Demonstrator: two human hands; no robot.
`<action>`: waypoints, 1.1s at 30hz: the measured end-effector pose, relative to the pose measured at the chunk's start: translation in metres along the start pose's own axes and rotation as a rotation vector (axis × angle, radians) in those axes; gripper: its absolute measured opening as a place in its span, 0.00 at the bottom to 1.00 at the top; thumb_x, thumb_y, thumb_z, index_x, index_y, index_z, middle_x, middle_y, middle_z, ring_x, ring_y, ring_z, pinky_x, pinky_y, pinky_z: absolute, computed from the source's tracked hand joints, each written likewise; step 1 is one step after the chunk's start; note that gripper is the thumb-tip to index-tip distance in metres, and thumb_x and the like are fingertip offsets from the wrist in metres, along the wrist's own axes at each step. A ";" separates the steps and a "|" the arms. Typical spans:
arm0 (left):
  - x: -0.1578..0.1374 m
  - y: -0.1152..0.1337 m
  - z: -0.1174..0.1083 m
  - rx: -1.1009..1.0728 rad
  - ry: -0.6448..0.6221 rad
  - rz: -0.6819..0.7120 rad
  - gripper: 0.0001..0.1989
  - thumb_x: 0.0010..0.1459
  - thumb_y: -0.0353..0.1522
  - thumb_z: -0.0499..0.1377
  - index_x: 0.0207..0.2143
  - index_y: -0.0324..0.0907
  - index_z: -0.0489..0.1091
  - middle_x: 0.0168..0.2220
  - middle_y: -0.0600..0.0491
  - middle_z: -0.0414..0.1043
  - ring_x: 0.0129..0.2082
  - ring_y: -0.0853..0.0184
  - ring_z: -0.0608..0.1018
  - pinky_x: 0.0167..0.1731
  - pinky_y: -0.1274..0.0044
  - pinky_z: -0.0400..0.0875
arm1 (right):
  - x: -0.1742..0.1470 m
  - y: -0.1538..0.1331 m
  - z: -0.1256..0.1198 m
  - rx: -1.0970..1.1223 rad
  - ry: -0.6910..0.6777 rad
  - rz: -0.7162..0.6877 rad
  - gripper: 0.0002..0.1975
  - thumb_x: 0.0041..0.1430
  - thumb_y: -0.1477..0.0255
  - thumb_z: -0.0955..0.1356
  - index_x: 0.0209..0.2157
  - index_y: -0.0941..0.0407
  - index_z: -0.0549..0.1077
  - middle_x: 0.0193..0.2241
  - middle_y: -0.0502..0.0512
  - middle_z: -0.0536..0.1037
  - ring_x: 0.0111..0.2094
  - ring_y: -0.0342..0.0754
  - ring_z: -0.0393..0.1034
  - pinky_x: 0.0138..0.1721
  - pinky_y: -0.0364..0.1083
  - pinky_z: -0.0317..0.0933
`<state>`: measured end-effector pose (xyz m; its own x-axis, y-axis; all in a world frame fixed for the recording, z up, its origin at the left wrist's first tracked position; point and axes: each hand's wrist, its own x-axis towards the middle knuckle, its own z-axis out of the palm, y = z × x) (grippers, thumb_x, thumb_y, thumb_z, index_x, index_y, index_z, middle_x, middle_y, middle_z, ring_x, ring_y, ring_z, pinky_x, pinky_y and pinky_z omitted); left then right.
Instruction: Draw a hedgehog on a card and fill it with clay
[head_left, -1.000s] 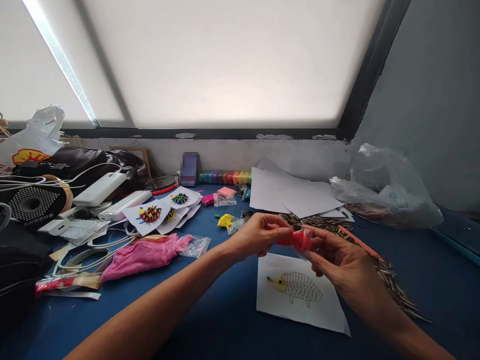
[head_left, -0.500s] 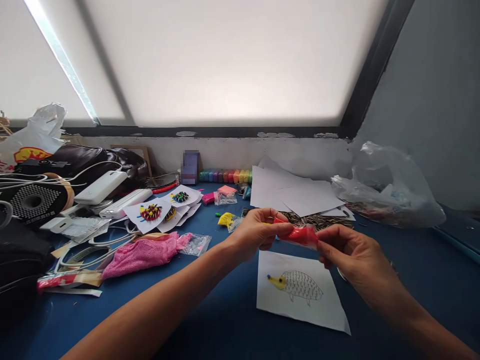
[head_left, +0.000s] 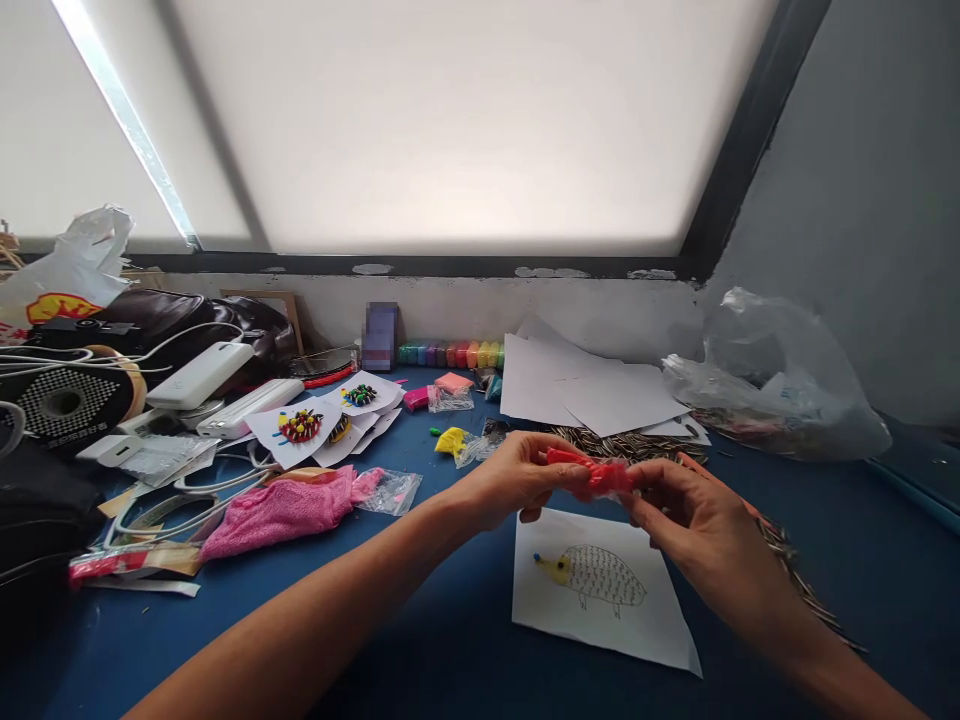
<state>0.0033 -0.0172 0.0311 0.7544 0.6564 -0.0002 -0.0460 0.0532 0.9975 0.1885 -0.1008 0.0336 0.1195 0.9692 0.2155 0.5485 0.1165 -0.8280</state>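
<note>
Between my two hands is a small packet of red modelling clay point(head_left: 600, 478) in a clear plastic wrapper. The fingers of my left hand point(head_left: 517, 478) are closed on its left end, while my right hand point(head_left: 679, 505) pinches the right end. Just below the hands lies a white sheet with a hedgehog drawing point(head_left: 604, 580) on the blue table. The hedgehog's face is covered in yellow clay, with a blue nose and a dark eye; its spiny body and legs are only outlined.
Finished hedgehog pictures point(head_left: 300, 428), a pink cloth point(head_left: 285, 515) and yellow clay point(head_left: 451, 441) lie to the left. Sunflower seeds point(head_left: 600, 443) are spread behind the hands, beside white paper point(head_left: 577, 385). A plastic bag point(head_left: 787, 390) sits at the right, clay packets point(head_left: 461, 354) along the wall.
Both hands have come slightly lower with the red clay packet. Its wrapper looks more crumpled and bunched between the fingers. Seeds beside my right forearm now show.
</note>
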 end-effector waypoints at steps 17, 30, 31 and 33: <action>-0.002 0.004 0.014 0.152 0.022 -0.031 0.14 0.49 0.38 0.66 0.34 0.40 0.71 0.25 0.59 0.68 0.14 0.81 0.58 0.12 0.84 0.51 | -0.001 -0.001 0.000 0.115 -0.180 0.077 0.16 0.55 0.55 0.67 0.35 0.53 0.73 0.28 0.52 0.75 0.32 0.49 0.70 0.33 0.46 0.65; 0.001 -0.002 0.026 0.159 0.189 0.170 0.08 0.50 0.29 0.64 0.25 0.36 0.66 0.25 0.54 0.70 0.28 0.70 0.75 0.29 0.79 0.69 | -0.006 -0.009 0.008 0.097 -0.063 0.129 0.13 0.51 0.59 0.69 0.26 0.52 0.65 0.18 0.43 0.60 0.18 0.40 0.54 0.17 0.40 0.48; 0.002 -0.003 0.026 0.147 0.197 0.180 0.08 0.50 0.28 0.63 0.25 0.36 0.66 0.24 0.55 0.69 0.29 0.69 0.75 0.30 0.77 0.70 | -0.006 -0.007 0.009 0.104 -0.043 0.111 0.13 0.51 0.59 0.69 0.27 0.53 0.65 0.18 0.43 0.60 0.19 0.40 0.55 0.18 0.40 0.49; 0.003 -0.006 0.026 0.139 0.209 0.198 0.08 0.50 0.28 0.63 0.25 0.36 0.65 0.24 0.55 0.68 0.28 0.69 0.75 0.30 0.76 0.71 | -0.006 -0.003 0.010 0.106 -0.023 0.082 0.12 0.52 0.59 0.69 0.29 0.53 0.67 0.19 0.44 0.64 0.20 0.41 0.58 0.19 0.40 0.52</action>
<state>0.0228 -0.0357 0.0275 0.5885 0.7847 0.1945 -0.0774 -0.1848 0.9797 0.1777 -0.1045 0.0296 0.1407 0.9809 0.1340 0.4471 0.0578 -0.8926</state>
